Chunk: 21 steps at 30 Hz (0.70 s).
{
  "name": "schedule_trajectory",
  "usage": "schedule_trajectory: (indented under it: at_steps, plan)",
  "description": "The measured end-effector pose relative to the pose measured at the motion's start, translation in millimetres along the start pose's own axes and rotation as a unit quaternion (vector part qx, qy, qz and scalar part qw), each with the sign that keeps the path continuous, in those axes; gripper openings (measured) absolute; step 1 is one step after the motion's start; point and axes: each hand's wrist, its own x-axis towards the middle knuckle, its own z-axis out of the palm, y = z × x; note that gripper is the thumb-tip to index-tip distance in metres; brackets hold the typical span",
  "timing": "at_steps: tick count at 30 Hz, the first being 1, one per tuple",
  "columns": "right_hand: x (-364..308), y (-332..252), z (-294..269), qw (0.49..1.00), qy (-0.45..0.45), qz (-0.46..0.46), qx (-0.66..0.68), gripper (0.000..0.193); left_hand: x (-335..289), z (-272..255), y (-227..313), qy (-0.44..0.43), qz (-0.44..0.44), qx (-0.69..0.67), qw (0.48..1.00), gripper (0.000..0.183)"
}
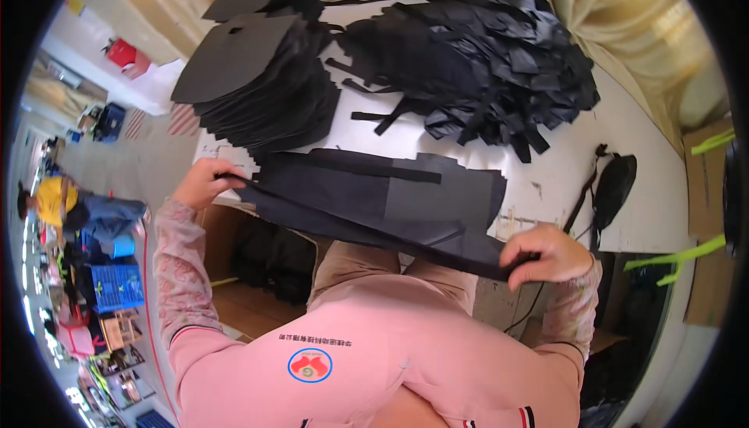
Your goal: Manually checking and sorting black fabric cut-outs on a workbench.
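Note:
A flat black fabric piece point(328, 194) with a smoother dark grey panel lies along the white table's near edge, partly hanging over it. My left hand point(209, 184) pinches its near edge at the left end. At the right end, my right hand point(546, 255) closes its fingers round the same edge, which runs stretched between both hands. Just behind the left half stands a tall stack of dark grey sheets point(234, 53), the top one with a small slot. Beyond the right half is a loose heap of black fabric pieces with straps point(484, 61).
A black pouch-like item with a cord point(614, 186) lies at the table's right. Below the table is an open cardboard box point(222, 260) holding dark material. Pale curtains point(632, 14) hang behind. Far left, a person in a yellow top point(53, 200) stands near blue crates point(117, 286).

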Motion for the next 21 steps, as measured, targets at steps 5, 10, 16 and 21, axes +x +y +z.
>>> schedule_trajectory:
  at_steps: [5,10,16,21]
  plan:
    - [10,64,-5,0.973,0.149,0.121,0.130,0.020,44,3,-27,-0.183,-0.115,0.093,0.972,0.031]
    - [44,153,-18,0.960,0.243,0.112,-0.084,0.019,104,44,-71,-0.203,-0.112,0.154,0.961,0.050]
    - [71,167,-6,0.857,0.323,0.144,-0.376,0.033,139,76,-99,-0.168,-0.093,0.201,0.961,0.058]
    - [99,144,41,0.831,0.265,-0.024,-0.488,0.070,140,84,-111,-0.159,-0.109,0.185,0.964,0.055]
